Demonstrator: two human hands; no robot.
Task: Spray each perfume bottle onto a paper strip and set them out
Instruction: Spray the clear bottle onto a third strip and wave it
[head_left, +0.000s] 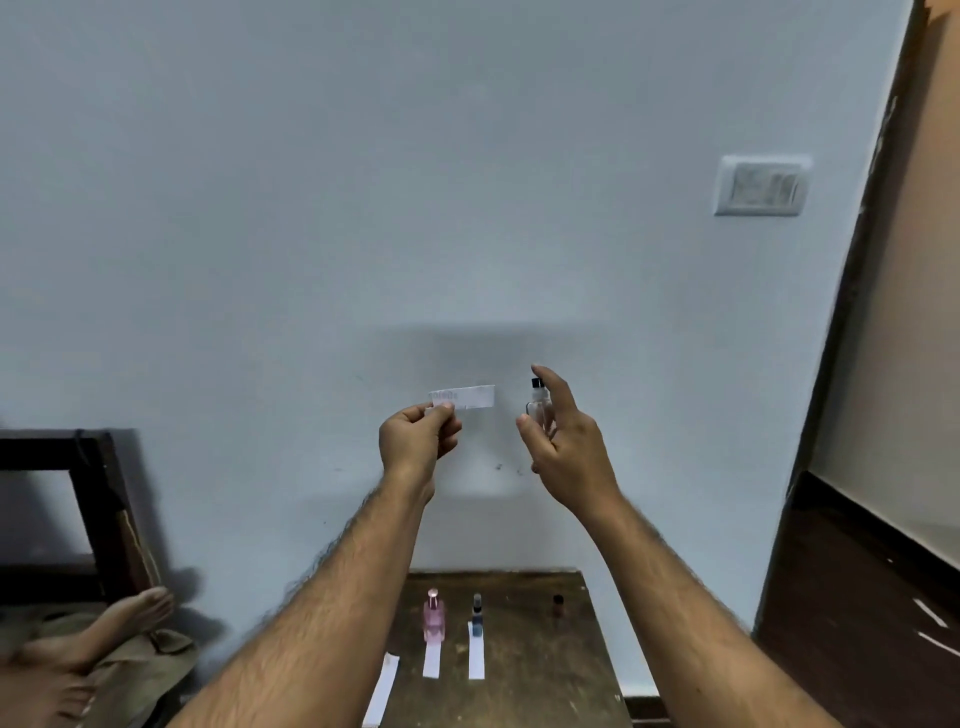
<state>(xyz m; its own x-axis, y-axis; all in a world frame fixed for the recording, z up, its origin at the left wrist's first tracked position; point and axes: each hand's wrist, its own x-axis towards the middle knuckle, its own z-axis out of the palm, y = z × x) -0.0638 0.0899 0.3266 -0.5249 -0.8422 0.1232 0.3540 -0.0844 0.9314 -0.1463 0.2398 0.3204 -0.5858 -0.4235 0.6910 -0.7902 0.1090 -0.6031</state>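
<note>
My left hand (415, 436) pinches one end of a white paper strip (470, 397), held up level in front of the wall. My right hand (563, 441) grips a small clear perfume bottle (538, 408) with a black cap, upright, index finger over the top, just right of the strip. Below, on the dark wooden table (535, 670), a pink bottle (434, 616) and a blue bottle (476, 618) each stand at the far end of a white paper strip (432, 659) (476, 656). A third strip (383, 688) lies bare at the left. A small dark bottle (558, 605) stands at the right.
The pale blue wall (363, 208) is close behind my hands, with a switch plate (761, 185) at upper right. A dark door frame (852, 322) runs down the right. A person's bare feet (104, 631) on cloth and a dark wooden frame (88, 499) lie at lower left.
</note>
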